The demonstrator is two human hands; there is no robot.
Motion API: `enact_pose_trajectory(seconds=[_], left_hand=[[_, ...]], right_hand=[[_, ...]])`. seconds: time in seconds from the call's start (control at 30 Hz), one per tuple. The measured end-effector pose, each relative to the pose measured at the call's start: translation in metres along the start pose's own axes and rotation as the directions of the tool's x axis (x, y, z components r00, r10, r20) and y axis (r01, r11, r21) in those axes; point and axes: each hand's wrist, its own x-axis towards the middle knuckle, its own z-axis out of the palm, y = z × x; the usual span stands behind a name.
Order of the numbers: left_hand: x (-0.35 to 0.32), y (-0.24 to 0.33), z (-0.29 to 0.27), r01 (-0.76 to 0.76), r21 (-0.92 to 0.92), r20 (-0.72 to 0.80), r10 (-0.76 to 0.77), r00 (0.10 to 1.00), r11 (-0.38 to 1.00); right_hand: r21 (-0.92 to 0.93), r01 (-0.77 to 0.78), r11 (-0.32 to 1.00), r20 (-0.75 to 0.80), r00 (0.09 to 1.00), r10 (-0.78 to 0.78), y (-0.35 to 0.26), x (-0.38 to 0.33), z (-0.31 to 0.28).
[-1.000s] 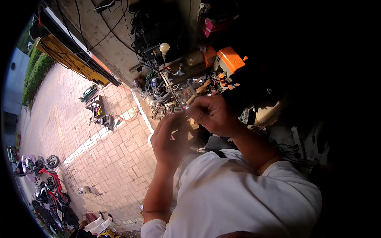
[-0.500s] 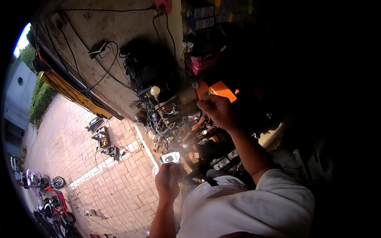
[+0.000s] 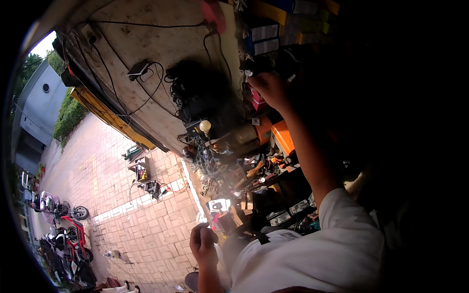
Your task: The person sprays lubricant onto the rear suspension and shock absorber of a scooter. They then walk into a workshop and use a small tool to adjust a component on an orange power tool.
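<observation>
My right hand (image 3: 267,89) is stretched far up and forward, reaching among small dark items on a shelf of boxes (image 3: 266,36); whether it grips anything I cannot tell. My left hand (image 3: 202,242) hangs low near my chest with its fingers curled into a loose fist, and nothing shows in it. Between the two hands lies a cluttered workbench (image 3: 244,180) with tools, and a small grey device (image 3: 218,205) sits just above my left hand.
An orange case (image 3: 283,137) and a round white bulb (image 3: 205,126) sit on the bench. Black cables (image 3: 161,73) run across a pale wall. A brick-paved yard (image 3: 146,229) stretches left, with parked scooters (image 3: 63,229) and a yellow bar (image 3: 105,115).
My right hand has risen from the orange case up to the shelf. My left hand has dropped lower and no longer holds the small pale thing seen before. The view has tilted up.
</observation>
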Motion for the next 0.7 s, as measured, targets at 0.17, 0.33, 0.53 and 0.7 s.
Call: enact_pose_trajectory(seconds=[0.17,0.33,0.53,0.7], left_hand=[[-0.015,0.000,-0.012,-0.049,0.057,-0.039,0.051,0.998,0.997],[-0.016,0.010,-0.021,-0.056,-0.015,-0.046,0.055,0.997,0.998],[-0.013,0.016,-0.024,0.044,-0.316,-0.095,-0.078,0.992,0.948],[-0.006,0.016,-0.022,-0.002,-0.290,0.014,0.006,1.000,0.957]], right_hand=[[-0.014,0.171,0.985,-0.120,0.978,-0.171,0.011,0.074,0.000],[-0.311,0.181,0.933,-0.308,0.910,-0.279,0.033,0.123,-0.012],[-0.172,0.087,0.981,-0.473,0.866,-0.160,0.054,0.154,0.033],[-0.216,-0.103,0.971,-0.648,0.759,-0.064,0.063,0.175,0.040]])
